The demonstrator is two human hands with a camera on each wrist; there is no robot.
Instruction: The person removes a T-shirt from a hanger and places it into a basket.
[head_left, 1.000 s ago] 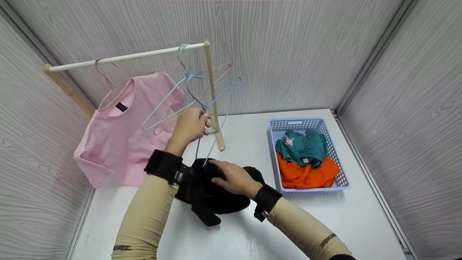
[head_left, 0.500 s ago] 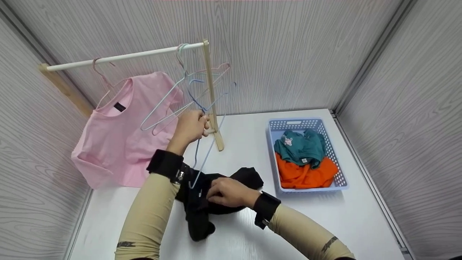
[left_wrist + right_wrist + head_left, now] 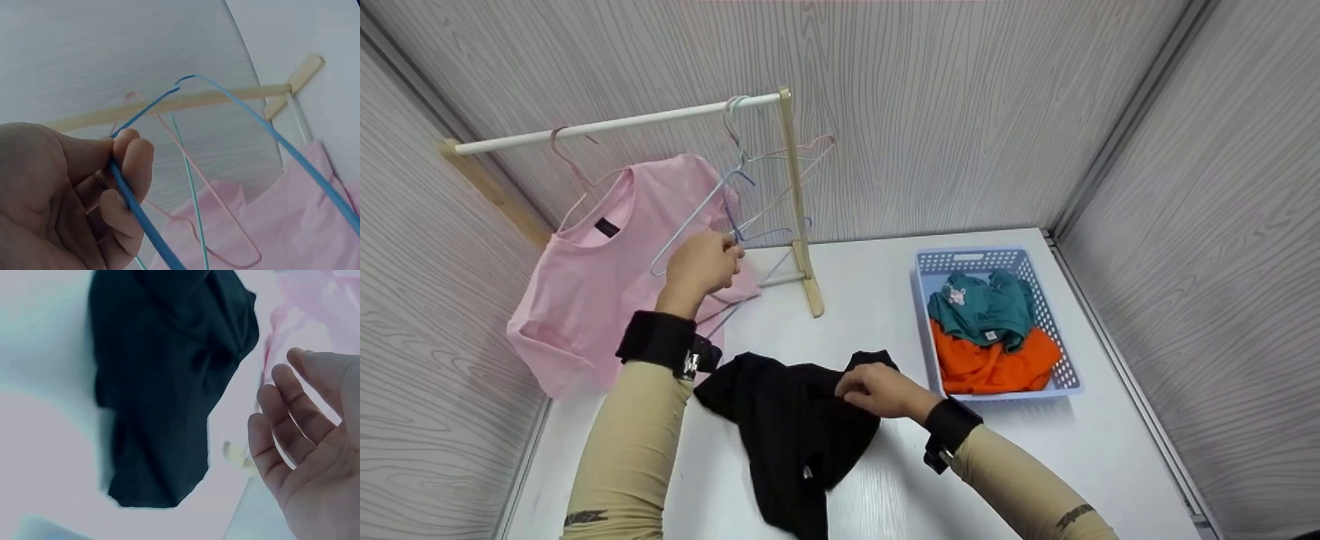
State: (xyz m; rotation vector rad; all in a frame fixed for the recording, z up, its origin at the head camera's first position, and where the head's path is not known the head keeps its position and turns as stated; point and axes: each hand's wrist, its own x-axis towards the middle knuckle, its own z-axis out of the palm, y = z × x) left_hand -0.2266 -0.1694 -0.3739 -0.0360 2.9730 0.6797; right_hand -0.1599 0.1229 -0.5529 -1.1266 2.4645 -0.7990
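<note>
My left hand (image 3: pixel 701 266) pinches a blue clothes hanger (image 3: pixel 275 132) just below its hook, between thumb and fingers. In the head view the hanger sits in front of the rack's right end, near the pink shirt (image 3: pixel 637 292). A crumpled black garment (image 3: pixel 787 420) lies on the white table, apart from the hanger. My right hand (image 3: pixel 885 390) hovers over the garment's right side. In the right wrist view its fingers are loosely bent with nothing between them, beside the black cloth (image 3: pixel 163 394).
A rack with a white bar (image 3: pixel 622 121) and wooden legs stands at the back left, holding the shirt on its hanger. A mint hanger (image 3: pixel 690 219) and a pink one (image 3: pixel 831 141) hang bare there. A blue basket (image 3: pixel 1069 379) contains teal (image 3: pixel 982 307) and orange (image 3: pixel 997 367) clothes.
The blue hanger came out of the black garment and moved left and away with my left hand. The garment now lies more spread out towards me. My right hand moved right and let go of it.
</note>
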